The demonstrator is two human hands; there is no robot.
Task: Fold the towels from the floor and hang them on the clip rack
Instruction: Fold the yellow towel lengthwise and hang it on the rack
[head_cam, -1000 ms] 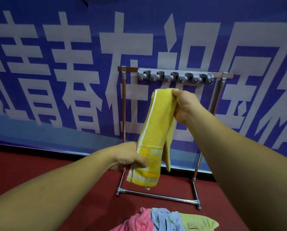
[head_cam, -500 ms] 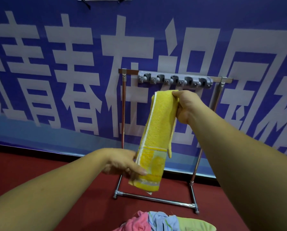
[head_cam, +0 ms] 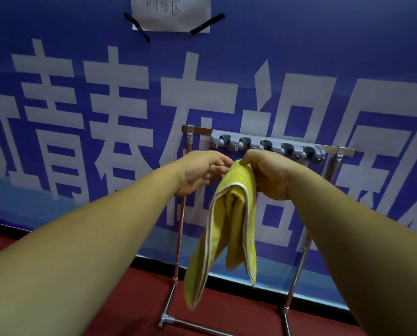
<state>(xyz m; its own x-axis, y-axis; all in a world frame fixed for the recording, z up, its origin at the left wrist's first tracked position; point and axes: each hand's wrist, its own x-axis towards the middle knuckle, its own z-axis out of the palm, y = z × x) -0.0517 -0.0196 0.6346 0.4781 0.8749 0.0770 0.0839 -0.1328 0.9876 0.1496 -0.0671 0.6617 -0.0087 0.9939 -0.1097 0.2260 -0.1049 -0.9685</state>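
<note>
A yellow towel (head_cam: 229, 224) with a pale border hangs folded lengthwise, its lower end swinging left. My right hand (head_cam: 268, 175) grips its top end just below the grey clip strip (head_cam: 267, 146) of the metal clip rack (head_cam: 340, 151). My left hand (head_cam: 202, 170) is beside the same top end, fingertips at the towel's upper edge; whether they pinch it I cannot tell. All the clips on the strip hold nothing.
The rack stands on a red floor (head_cam: 134, 301) against a blue banner wall (head_cam: 81, 98) with large white characters. A taped paper note (head_cam: 171, 13) hangs high on the wall. The rack's base bar (head_cam: 202, 328) lies low in the middle.
My left hand let go of the towel's lower end and rose to its top beside my right hand. The towel now hangs doubled and swings. The view tilted up, hiding the floor pile.
</note>
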